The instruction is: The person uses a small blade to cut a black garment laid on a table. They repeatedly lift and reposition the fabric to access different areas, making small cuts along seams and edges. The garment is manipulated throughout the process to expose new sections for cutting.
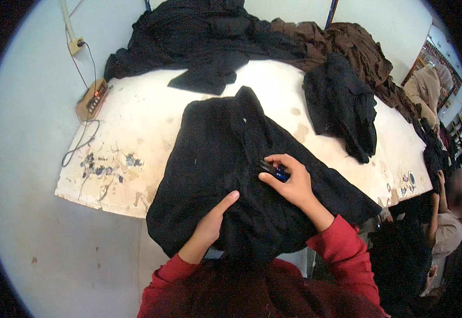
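A black garment [204, 153] is spread over the near part of the table and hangs past its front edge toward me. My left hand [208, 228] grips it low in the middle, thumb lying on top and the other fingers hidden by the cloth. In my right hand [297, 184] is a small pair of thread snips [280, 174] with blue on the handle, closed in between thumb and fingers. Their dark blades point up and left, just over the garment's middle folds. Against the black cloth the blade tips are hard to make out.
Black cloth [188, 37] is heaped along the table's [157, 100] far edge, with brown cloth [358, 47] beside it. Another black piece [342, 106] lies to the right. A wired socket box [92, 100] stands at left, near scraps [104, 167]. Other people sit at right.
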Demonstrator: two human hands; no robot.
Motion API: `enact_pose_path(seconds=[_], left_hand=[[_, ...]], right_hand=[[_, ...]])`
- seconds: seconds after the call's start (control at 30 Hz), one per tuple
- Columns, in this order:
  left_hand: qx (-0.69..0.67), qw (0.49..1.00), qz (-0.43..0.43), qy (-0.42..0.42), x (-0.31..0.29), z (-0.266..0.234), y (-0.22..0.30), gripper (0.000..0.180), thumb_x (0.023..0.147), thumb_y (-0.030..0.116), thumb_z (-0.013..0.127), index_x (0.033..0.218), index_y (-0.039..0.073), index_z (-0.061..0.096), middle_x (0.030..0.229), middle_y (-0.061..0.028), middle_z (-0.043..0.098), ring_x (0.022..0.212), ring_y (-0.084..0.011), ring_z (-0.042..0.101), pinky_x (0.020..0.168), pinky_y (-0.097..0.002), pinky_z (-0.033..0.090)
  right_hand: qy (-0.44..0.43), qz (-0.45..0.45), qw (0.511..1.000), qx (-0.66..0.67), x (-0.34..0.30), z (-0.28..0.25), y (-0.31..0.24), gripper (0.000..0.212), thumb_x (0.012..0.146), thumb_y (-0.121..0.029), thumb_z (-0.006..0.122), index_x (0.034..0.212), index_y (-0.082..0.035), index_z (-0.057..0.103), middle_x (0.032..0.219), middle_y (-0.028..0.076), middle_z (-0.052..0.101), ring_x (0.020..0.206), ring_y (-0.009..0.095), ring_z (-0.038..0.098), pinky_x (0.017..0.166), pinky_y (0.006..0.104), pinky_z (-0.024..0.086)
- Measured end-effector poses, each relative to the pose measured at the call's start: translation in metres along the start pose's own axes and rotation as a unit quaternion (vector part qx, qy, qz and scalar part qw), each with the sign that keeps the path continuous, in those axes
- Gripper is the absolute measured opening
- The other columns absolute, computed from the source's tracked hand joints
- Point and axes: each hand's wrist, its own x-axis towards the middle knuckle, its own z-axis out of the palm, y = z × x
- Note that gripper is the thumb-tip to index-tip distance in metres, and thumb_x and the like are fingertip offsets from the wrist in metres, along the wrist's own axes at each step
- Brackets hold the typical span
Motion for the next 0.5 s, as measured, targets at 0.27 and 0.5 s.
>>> enact_pose_path(seconds=[0.27, 0.5], left_hand=[[0.15, 0.986, 0.046, -0.05, 0.11, 0.008, 0.059, 0.044, 0.092, 0.03, 0.064, 0.118, -0.006, 0.063, 0.118, -0.0125, 0.066, 0.104, -0.023, 0.063, 0.098, -0.0324, 0.045], [0.113, 0.987, 0.044, -0.105, 0.162, 0.003, 0.045, 0.041, 0.093, 0.03, 0.062, 0.119, -0.001, 0.064, 0.114, -0.0113, 0.068, 0.101, -0.0233, 0.065, 0.093, -0.0349, 0.05]], right_hand=[[0.059, 0.042, 0.988, -0.135, 0.076, 0.022, 0.056, 0.027, 0.077, -0.033, 0.076, 0.098, -0.016, 0.071, 0.083, 0.005, 0.063, 0.079, 0.025, 0.066, 0.066, 0.0366, 0.051], [0.073, 0.072, 0.99, -0.092, 0.099, 0.02, 0.087, 0.026, 0.077, -0.036, 0.074, 0.096, -0.019, 0.072, 0.087, 0.005, 0.065, 0.082, 0.028, 0.066, 0.069, 0.0384, 0.051]])
